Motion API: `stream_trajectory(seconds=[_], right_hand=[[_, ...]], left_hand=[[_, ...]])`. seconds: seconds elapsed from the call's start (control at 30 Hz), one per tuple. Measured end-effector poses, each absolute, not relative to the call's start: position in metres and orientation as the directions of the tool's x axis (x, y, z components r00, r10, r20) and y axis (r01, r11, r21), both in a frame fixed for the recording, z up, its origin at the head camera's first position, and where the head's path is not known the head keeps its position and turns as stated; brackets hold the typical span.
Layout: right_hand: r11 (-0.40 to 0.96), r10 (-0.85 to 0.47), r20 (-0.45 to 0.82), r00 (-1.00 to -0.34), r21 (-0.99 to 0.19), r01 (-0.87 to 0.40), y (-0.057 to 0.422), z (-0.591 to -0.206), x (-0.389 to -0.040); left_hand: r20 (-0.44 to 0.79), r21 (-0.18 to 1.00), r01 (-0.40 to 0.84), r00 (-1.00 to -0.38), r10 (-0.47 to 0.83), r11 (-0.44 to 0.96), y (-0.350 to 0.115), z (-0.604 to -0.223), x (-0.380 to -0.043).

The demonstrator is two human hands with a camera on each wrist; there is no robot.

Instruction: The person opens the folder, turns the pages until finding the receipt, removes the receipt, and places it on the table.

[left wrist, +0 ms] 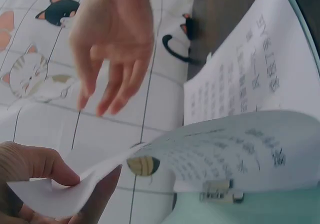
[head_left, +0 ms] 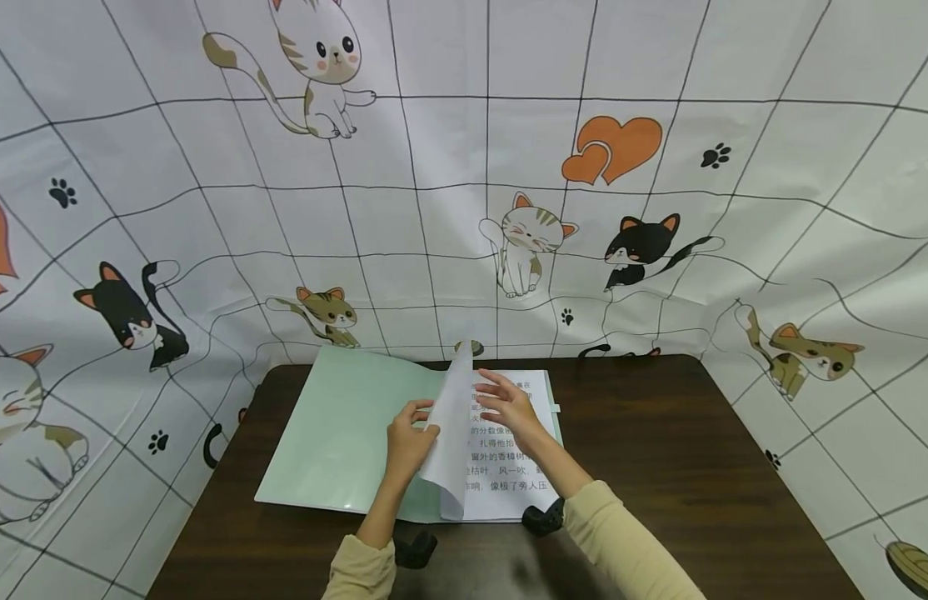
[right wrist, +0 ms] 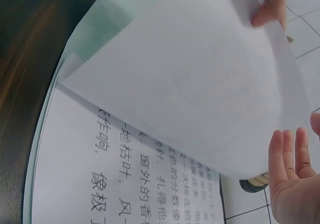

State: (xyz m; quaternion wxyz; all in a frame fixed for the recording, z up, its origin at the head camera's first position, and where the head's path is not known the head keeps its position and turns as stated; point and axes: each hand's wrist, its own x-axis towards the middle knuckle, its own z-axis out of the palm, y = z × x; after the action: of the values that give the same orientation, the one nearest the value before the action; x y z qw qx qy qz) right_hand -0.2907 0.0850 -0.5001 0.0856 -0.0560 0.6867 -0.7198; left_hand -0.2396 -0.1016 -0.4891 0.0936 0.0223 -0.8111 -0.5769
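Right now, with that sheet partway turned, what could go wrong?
The lifted sheet might crease or slip: the left hand pinches it near its edge, where it already bends, while the right hand hovers with spread fingers, not gripping it.

It might also tear or work loose if pulled hard, since a clip shows near its base, by the spine of the green folder.

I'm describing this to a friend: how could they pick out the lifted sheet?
On the dark wooden table lies an open pale green folder. At its middle, a white sheet stands up, pinched by the left hand. Unlike the printed page lying to its right, it curves upward.
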Motion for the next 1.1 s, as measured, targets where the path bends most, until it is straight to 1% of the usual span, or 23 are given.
stream_trajectory(seconds=[0.13, 0.27, 0.37, 0.53, 0.6, 0.83, 1.1], right_hand=[[-0.067, -0.182, -0.063, -0.981, -0.995, 0.077, 0.09, -0.502, -0.292], [-0.071, -0.165, -0.075, -0.983, -0.994, 0.087, 0.093, -0.504, -0.292], [-0.075, -0.171, -0.075, -0.982, -0.993, 0.089, 0.096, -0.506, -0.294], [-0.119, -0.194, -0.122, -0.973, -0.982, 0.147, 0.104, -0.513, -0.299], [-0.112, -0.193, -0.135, -0.972, -0.981, 0.158, 0.108, -0.516, -0.3], [-0.122, -0.125, -0.15, -0.981, -0.979, 0.165, 0.122, -0.525, -0.297], [-0.087, -0.058, -0.143, -0.988, -0.985, 0.147, 0.134, -0.533, -0.297]], left_hand=[[0.111, 0.936, 0.051, -0.982, -0.154, 0.349, -0.112, -0.489, -0.241], [0.123, 0.927, 0.058, -0.98, -0.154, 0.371, -0.118, -0.491, -0.242], [0.133, 0.917, 0.055, -0.976, -0.172, 0.395, -0.123, -0.493, -0.242], [0.124, 0.911, 0.027, -0.97, -0.21, 0.412, -0.134, -0.497, -0.245], [0.122, 0.91, 0.022, -0.968, -0.218, 0.414, -0.138, -0.499, -0.246], [0.142, 0.902, 0.027, -0.961, -0.237, 0.432, -0.151, -0.51, -0.242], [0.144, 0.9, -0.006, -0.94, -0.31, 0.436, -0.166, -0.525, -0.239]])
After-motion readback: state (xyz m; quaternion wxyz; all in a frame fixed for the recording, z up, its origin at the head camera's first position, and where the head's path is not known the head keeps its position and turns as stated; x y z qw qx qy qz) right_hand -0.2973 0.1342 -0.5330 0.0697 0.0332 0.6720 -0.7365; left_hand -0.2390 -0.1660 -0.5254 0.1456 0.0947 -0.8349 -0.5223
